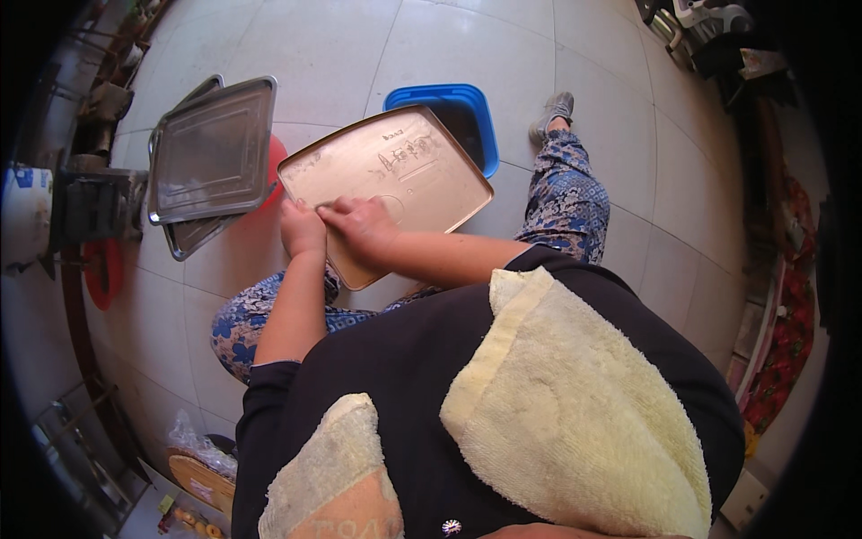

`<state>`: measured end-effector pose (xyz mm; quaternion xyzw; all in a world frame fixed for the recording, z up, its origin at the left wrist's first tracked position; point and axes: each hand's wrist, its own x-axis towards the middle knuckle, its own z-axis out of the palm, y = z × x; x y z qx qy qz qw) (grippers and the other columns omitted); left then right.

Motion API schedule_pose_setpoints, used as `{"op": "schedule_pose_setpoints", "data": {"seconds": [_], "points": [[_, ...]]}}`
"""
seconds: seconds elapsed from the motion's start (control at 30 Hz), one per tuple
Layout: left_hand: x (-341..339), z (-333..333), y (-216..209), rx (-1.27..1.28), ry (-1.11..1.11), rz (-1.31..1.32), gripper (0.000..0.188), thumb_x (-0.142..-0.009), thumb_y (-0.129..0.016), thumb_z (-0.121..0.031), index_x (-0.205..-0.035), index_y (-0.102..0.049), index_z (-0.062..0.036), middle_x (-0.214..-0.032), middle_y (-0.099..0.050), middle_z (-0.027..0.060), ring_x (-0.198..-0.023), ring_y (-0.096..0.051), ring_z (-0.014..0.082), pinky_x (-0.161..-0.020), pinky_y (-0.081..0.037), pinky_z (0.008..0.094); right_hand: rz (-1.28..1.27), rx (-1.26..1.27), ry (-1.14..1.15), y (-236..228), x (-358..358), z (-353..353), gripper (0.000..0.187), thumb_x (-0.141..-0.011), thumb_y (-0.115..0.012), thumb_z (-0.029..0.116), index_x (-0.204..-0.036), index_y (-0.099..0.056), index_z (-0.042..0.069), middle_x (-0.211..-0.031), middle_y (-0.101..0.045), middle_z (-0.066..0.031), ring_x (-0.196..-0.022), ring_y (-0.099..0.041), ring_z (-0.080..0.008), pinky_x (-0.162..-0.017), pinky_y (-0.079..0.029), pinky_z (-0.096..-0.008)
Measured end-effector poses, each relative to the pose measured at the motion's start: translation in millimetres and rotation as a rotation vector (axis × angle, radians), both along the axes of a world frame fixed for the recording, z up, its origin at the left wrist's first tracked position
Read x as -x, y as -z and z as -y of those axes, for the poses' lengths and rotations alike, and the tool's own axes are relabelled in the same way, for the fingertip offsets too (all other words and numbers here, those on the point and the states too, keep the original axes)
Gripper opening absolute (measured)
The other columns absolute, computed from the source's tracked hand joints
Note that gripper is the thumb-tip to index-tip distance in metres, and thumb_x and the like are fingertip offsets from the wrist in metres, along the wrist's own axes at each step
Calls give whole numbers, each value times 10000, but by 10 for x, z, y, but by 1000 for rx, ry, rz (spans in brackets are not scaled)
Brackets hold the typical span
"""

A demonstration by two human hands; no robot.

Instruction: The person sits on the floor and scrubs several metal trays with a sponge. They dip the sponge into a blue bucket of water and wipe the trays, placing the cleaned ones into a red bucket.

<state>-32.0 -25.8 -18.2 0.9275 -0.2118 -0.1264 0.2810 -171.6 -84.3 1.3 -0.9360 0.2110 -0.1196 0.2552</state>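
A gold-coloured rectangular baking tray (429,184) is tilted in front of me, with scuffs and stamped marks on its face. My left hand (303,230) is closed on its left edge. Close beside it, my right hand (361,225) presses against the tray's face near that edge. Its fingers are bent together, and whatever they may hold is too small or hidden to name. Under and behind the tray's far corner stands a blue plastic tub (487,126), its inside dark and partly covered.
To the left, several dark metal trays (214,148) lie stacked over a red container (275,171). A metal stand (101,202) is at the far left. Light towels (575,404) hang over my front. My leg (570,193) stretches right of the tub across the tiled floor (467,45).
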Motion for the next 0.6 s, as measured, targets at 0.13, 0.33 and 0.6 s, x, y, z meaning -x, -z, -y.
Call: {"op": "schedule_pose_setpoints", "data": {"seconds": [0.13, 0.33, 0.6], "points": [[-77, -35, 158, 69, 18, -17, 268, -938, -441, -243, -963, -535, 7, -930, -629, 258, -876, -600, 439, -756, -463, 502, -237, -29, 479, 488, 602, 909, 309, -920, -418, 162, -1189, -566, 196, -1127, -585, -91, -956, -603, -297, -830, -434, -452], [-17, 61, 120, 54, -5, -57, 264, -938, -443, -237, -975, -538, 6, -945, -631, 259, -891, -600, 438, -756, -464, 497, -23, -186, 318, 286, 188, 244, 294, -875, -496, 136, -1147, -610, 132, -1111, -606, -126, -994, -584, -347, -887, -464, -416], [-16, -35, 40, 15, -19, -73, 280, -948, -426, -253, -993, -536, 1, -948, -632, 265, -889, -601, 441, -764, -461, 500, -346, -152, 567, 396, 825, 1249, 332, -950, -422, 307, -1194, -575, 143, -1133, -596, -126, -1028, -582, -319, -902, -437, -412]]}}
